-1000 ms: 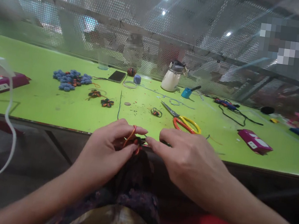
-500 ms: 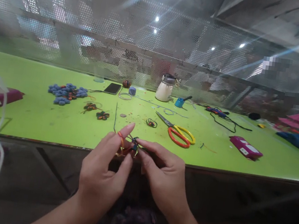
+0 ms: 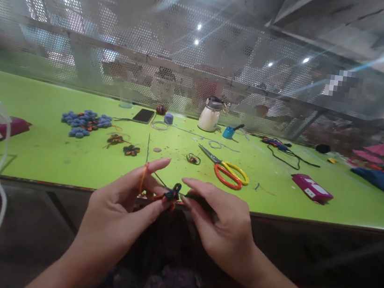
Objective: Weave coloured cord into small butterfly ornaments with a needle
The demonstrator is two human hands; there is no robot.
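Observation:
Just over the table's front edge, my left hand [image 3: 119, 210] pinches a small dark crochet piece [image 3: 171, 195] with orange and blue specks between thumb and fingers. Orange yarn [image 3: 143, 178] is looped round its raised index finger, and a dark strand runs from that finger to the piece. My right hand [image 3: 226, 224] is closed on what looks like a slim crochet hook [image 3: 188, 195], mostly hidden by the fingers, its end at the piece. Beyond my hands lie a dark crocheted flower [image 3: 131, 150], a brownish one [image 3: 115, 139] and a small tangle of yarn [image 3: 193, 159].
Large scissors [image 3: 227, 171] with orange and yellow handles lie right of centre on the green table [image 3: 69, 165]. Behind stand a white jug [image 3: 210, 115], a phone [image 3: 144, 116] and yarn balls [image 3: 168, 118]. Blue crocheted flowers [image 3: 83, 122] are at left; purple power strips [image 3: 312, 188] flank both sides.
My hands have drawn slightly apart, and the crochet piece has turned so more of it shows. The orange yarn on my left index finger now hangs straighter.

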